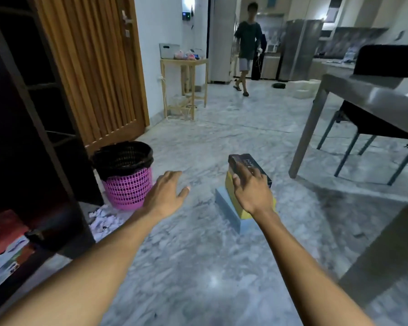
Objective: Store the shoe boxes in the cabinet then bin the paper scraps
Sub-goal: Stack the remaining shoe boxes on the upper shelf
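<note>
Three shoe boxes are stacked on the marble floor: a black box (245, 162) on top, a yellow box (230, 184) under it, a light blue box (229, 209) at the bottom. My right hand (251, 191) rests on the black box's near end, fingers curled over it. To the left of the stack my left hand (167, 192) hovers open above the floor, holding nothing. White paper scraps (104, 218) lie in a heap beside the pink bin (127, 184), which has a black liner. The dark cabinet (33, 128) stands open on the left.
A red and white box (7, 245) sits on the cabinet's low shelf. A grey table (368, 97) and black chair (372, 128) stand at right. A person (246, 48) walks at the back near a wooden side table (186, 64).
</note>
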